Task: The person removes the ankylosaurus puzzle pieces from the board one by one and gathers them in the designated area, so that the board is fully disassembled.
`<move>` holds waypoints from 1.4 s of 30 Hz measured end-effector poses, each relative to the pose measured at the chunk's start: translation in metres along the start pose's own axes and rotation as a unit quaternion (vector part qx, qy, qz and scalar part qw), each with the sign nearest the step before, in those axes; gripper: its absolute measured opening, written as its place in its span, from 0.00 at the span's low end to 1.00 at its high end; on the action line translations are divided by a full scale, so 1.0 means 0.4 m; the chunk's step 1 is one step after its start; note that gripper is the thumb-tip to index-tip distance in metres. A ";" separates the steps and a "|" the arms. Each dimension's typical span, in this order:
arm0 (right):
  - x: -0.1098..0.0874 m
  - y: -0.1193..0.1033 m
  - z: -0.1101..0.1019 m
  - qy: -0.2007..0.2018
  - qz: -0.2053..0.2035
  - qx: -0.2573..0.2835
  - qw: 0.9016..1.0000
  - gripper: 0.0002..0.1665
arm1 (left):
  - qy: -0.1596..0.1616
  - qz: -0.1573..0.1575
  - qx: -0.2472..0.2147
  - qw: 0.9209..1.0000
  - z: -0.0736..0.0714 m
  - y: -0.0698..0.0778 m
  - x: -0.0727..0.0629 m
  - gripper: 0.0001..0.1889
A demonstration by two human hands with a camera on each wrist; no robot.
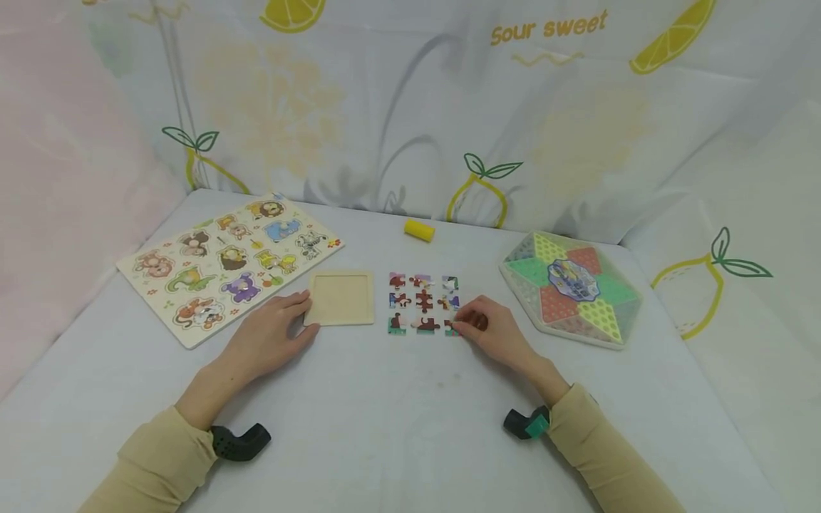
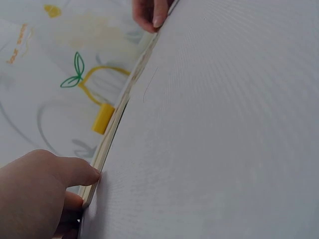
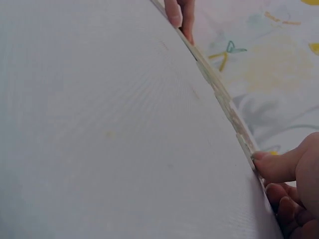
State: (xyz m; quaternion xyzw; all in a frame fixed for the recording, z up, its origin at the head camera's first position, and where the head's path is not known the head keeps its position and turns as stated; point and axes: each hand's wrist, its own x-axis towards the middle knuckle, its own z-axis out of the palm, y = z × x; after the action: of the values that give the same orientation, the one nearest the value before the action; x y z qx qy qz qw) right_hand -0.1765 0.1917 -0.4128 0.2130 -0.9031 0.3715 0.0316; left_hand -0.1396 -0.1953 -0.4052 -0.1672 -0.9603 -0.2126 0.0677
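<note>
A small square wooden puzzle tray lies flat on the table, its recess bare. My left hand touches its left side, the thumb at the near corner and fingers fairly straight at the edge. Several jigsaw pieces with brown and green printing lie in spaced rows right of the tray. At the lower right of these rows, my right hand pinches a corner jigsaw piece between thumb and forefinger, other fingers curled. In the right wrist view, the thumb partly hides that piece.
An animal peg puzzle board lies at the left, close to the left forearm. A hexagonal Chinese checkers board sits at the right, beyond the right hand. A yellow cylinder lies near the back edge, before a lemon-print cloth.
</note>
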 end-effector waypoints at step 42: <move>-0.001 0.022 -0.016 -0.039 -0.002 0.013 0.999 0.12 | -0.003 0.002 0.009 1.000 0.005 0.004 0.004 0.27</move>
State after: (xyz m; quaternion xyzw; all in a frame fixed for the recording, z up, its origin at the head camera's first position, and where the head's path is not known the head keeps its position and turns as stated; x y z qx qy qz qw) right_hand -0.1805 0.2019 -0.4140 0.2295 -0.8983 0.3746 -0.0062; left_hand -0.1405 -0.1926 -0.4060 -0.1693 -0.9622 -0.2028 0.0664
